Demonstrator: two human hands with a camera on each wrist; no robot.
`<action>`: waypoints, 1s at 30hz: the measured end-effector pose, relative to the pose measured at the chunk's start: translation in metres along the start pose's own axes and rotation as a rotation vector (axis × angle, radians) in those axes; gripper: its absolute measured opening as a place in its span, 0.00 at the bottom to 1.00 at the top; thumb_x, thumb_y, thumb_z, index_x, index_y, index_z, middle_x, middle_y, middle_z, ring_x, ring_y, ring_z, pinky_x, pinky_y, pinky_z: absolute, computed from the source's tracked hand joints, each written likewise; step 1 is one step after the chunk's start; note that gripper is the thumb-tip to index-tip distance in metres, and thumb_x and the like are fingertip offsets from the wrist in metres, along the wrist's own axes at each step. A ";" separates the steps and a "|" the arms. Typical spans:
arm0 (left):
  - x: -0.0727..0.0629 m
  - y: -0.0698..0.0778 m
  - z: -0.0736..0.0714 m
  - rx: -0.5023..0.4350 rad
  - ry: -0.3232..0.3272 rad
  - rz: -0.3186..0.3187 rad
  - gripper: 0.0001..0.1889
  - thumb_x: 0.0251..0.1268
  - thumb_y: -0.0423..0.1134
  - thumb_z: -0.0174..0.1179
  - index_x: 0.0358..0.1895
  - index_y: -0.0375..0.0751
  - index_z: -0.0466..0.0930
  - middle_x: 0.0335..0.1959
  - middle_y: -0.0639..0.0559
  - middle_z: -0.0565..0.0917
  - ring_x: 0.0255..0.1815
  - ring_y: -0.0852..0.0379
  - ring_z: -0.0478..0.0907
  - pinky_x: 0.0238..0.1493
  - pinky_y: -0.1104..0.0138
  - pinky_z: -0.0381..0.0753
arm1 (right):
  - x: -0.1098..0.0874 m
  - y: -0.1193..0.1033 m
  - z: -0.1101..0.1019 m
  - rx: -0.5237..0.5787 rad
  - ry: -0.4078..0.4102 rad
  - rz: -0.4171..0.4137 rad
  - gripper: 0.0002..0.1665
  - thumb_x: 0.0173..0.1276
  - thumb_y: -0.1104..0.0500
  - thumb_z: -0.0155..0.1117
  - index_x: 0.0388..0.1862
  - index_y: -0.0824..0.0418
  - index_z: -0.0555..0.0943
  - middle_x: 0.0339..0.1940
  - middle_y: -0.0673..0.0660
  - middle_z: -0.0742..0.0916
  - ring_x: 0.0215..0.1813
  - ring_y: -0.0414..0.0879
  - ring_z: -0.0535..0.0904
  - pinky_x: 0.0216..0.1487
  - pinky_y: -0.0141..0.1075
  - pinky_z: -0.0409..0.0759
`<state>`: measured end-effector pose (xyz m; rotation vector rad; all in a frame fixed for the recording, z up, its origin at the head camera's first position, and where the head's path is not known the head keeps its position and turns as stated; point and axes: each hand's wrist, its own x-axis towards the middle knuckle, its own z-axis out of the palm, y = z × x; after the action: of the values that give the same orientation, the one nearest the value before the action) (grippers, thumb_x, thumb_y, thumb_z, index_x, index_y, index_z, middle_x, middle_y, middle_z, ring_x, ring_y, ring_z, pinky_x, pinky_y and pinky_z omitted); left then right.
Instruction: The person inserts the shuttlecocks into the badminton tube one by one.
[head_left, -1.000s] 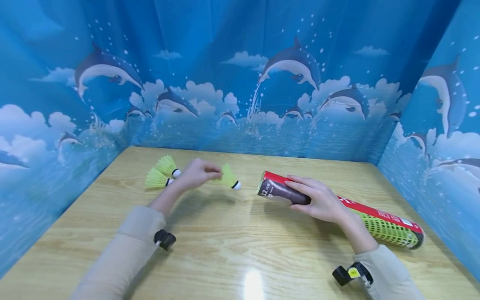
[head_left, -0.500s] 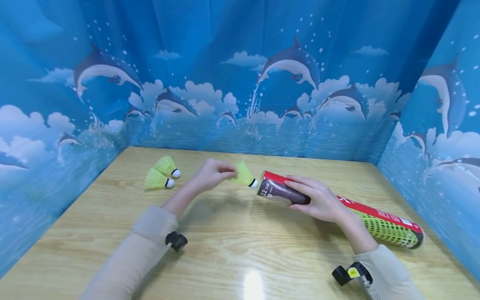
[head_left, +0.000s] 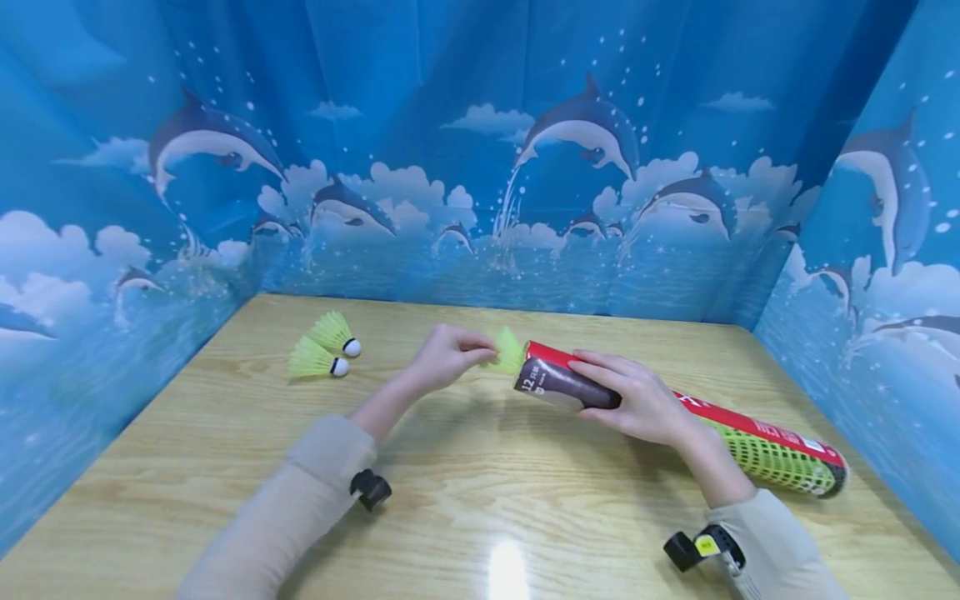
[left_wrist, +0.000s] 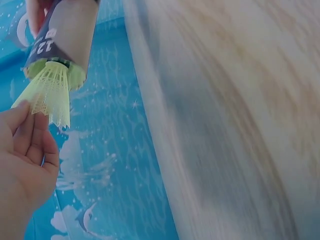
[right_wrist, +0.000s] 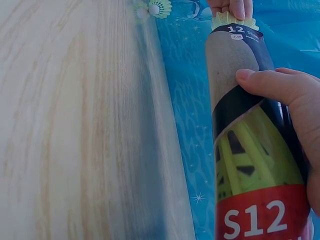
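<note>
My left hand (head_left: 447,357) pinches the skirt edge of a yellow shuttlecock (head_left: 508,353) between thumb and fingers. In the left wrist view, the shuttlecock's (left_wrist: 50,90) head end is inside the mouth of a shuttlecock tube (left_wrist: 67,42), its skirt still outside. My right hand (head_left: 637,396) grips that long tube (head_left: 562,379) near its mouth, thumb on the near side and fingers over the top. The tube is red and dark with a green patterned part, and its open end faces left, slightly raised. Part of its length is hidden behind the right hand and forearm.
Two more yellow shuttlecocks, a rear one (head_left: 333,333) and a front one (head_left: 317,358), lie side by side at the table's back left. The wooden table (head_left: 450,500) is enclosed by a blue dolphin-print curtain (head_left: 465,167) behind and at both sides.
The left hand has moved right with the shuttlecock, whose white head has gone into the tube's mouth. The right hand and the tube have stayed in place.
</note>
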<state>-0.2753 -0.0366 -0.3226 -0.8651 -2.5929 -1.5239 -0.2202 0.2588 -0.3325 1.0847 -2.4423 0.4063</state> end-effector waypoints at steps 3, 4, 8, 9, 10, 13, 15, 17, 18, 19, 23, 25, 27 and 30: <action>0.002 0.001 0.007 -0.056 -0.002 -0.043 0.09 0.58 0.35 0.63 0.40 0.35 0.85 0.35 0.46 0.86 0.34 0.58 0.81 0.36 0.68 0.80 | 0.000 0.000 0.000 0.001 0.001 -0.001 0.43 0.44 0.55 0.79 0.62 0.54 0.73 0.61 0.58 0.76 0.56 0.57 0.74 0.48 0.53 0.75; 0.002 0.001 0.009 -0.076 -0.002 -0.058 0.09 0.58 0.34 0.63 0.40 0.35 0.85 0.35 0.46 0.86 0.34 0.57 0.82 0.37 0.67 0.80 | 0.000 0.000 0.000 0.002 0.003 -0.004 0.43 0.44 0.55 0.78 0.62 0.54 0.73 0.61 0.58 0.76 0.57 0.57 0.74 0.48 0.53 0.75; 0.002 0.003 0.013 -0.108 0.004 -0.096 0.09 0.59 0.35 0.62 0.42 0.35 0.84 0.37 0.46 0.85 0.36 0.57 0.82 0.39 0.66 0.80 | 0.001 -0.001 -0.001 0.005 0.006 -0.016 0.42 0.47 0.53 0.77 0.63 0.53 0.73 0.61 0.57 0.76 0.57 0.56 0.74 0.49 0.52 0.75; 0.002 0.004 0.013 -0.111 0.005 -0.102 0.10 0.59 0.35 0.62 0.42 0.35 0.84 0.37 0.46 0.85 0.36 0.57 0.82 0.39 0.65 0.80 | 0.001 -0.001 -0.001 0.005 0.005 -0.018 0.41 0.47 0.52 0.77 0.63 0.53 0.73 0.62 0.57 0.76 0.57 0.56 0.74 0.49 0.52 0.75; 0.002 0.004 0.013 -0.108 0.004 -0.107 0.10 0.59 0.35 0.62 0.42 0.36 0.84 0.37 0.46 0.85 0.36 0.56 0.82 0.39 0.65 0.80 | 0.001 0.000 -0.001 0.005 0.002 -0.014 0.41 0.47 0.52 0.77 0.63 0.53 0.73 0.62 0.57 0.76 0.57 0.56 0.74 0.49 0.52 0.75; 0.001 0.004 0.013 -0.081 0.004 -0.103 0.09 0.59 0.34 0.62 0.42 0.35 0.84 0.37 0.46 0.85 0.36 0.54 0.82 0.37 0.65 0.81 | 0.001 0.000 -0.001 0.005 -0.007 0.003 0.42 0.47 0.52 0.77 0.63 0.53 0.73 0.62 0.57 0.76 0.57 0.56 0.74 0.49 0.52 0.75; 0.001 0.004 0.013 -0.059 0.004 -0.099 0.09 0.59 0.34 0.62 0.41 0.35 0.84 0.36 0.45 0.85 0.35 0.52 0.82 0.36 0.66 0.81 | 0.001 0.001 -0.001 0.004 -0.010 0.014 0.42 0.47 0.52 0.77 0.63 0.52 0.73 0.62 0.57 0.76 0.57 0.56 0.74 0.48 0.52 0.75; 0.002 0.004 0.014 -0.034 0.003 -0.096 0.09 0.59 0.34 0.62 0.41 0.36 0.84 0.36 0.45 0.85 0.35 0.51 0.82 0.34 0.68 0.81 | 0.001 0.001 -0.001 0.007 -0.011 0.017 0.42 0.47 0.52 0.77 0.63 0.52 0.73 0.62 0.57 0.75 0.57 0.56 0.74 0.48 0.52 0.75; 0.002 0.004 0.014 -0.028 0.001 -0.096 0.09 0.59 0.34 0.62 0.41 0.36 0.84 0.36 0.46 0.85 0.35 0.50 0.82 0.34 0.67 0.81 | 0.002 0.001 -0.001 0.008 -0.009 0.016 0.42 0.47 0.52 0.77 0.63 0.52 0.73 0.62 0.57 0.75 0.57 0.56 0.74 0.48 0.52 0.75; 0.002 0.004 0.014 -0.021 -0.002 -0.094 0.09 0.59 0.34 0.62 0.41 0.36 0.84 0.36 0.46 0.85 0.35 0.50 0.82 0.34 0.66 0.81 | 0.002 0.001 -0.002 0.009 -0.007 0.013 0.42 0.47 0.52 0.77 0.63 0.52 0.73 0.62 0.57 0.75 0.57 0.56 0.74 0.48 0.52 0.75; 0.003 0.005 0.015 0.017 -0.015 -0.078 0.09 0.60 0.35 0.61 0.42 0.36 0.84 0.34 0.46 0.85 0.34 0.48 0.82 0.30 0.65 0.80 | 0.003 0.001 -0.002 0.011 0.006 0.003 0.43 0.45 0.53 0.78 0.63 0.53 0.73 0.62 0.58 0.76 0.57 0.57 0.74 0.49 0.53 0.75; 0.003 0.005 0.015 0.023 -0.023 -0.067 0.09 0.60 0.34 0.61 0.42 0.36 0.84 0.33 0.44 0.85 0.34 0.46 0.82 0.29 0.66 0.80 | 0.003 0.001 -0.002 0.011 0.009 0.000 0.43 0.44 0.54 0.78 0.63 0.53 0.73 0.62 0.58 0.76 0.57 0.57 0.74 0.49 0.53 0.75; 0.003 0.005 0.016 0.032 -0.023 -0.052 0.09 0.60 0.33 0.61 0.41 0.34 0.84 0.32 0.43 0.85 0.34 0.44 0.81 0.27 0.68 0.79 | 0.002 0.001 -0.001 0.008 0.007 0.000 0.44 0.44 0.55 0.79 0.63 0.53 0.73 0.62 0.58 0.76 0.57 0.56 0.74 0.49 0.52 0.75; 0.002 0.005 0.018 0.040 -0.013 -0.035 0.08 0.59 0.32 0.61 0.41 0.33 0.84 0.30 0.44 0.85 0.33 0.45 0.82 0.26 0.70 0.78 | 0.002 0.001 -0.001 0.008 0.007 -0.001 0.44 0.43 0.56 0.79 0.63 0.53 0.73 0.62 0.58 0.76 0.57 0.57 0.74 0.49 0.53 0.75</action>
<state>-0.2704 -0.0197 -0.3276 -0.8331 -2.6521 -1.4736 -0.2220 0.2588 -0.3308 1.0857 -2.4362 0.4189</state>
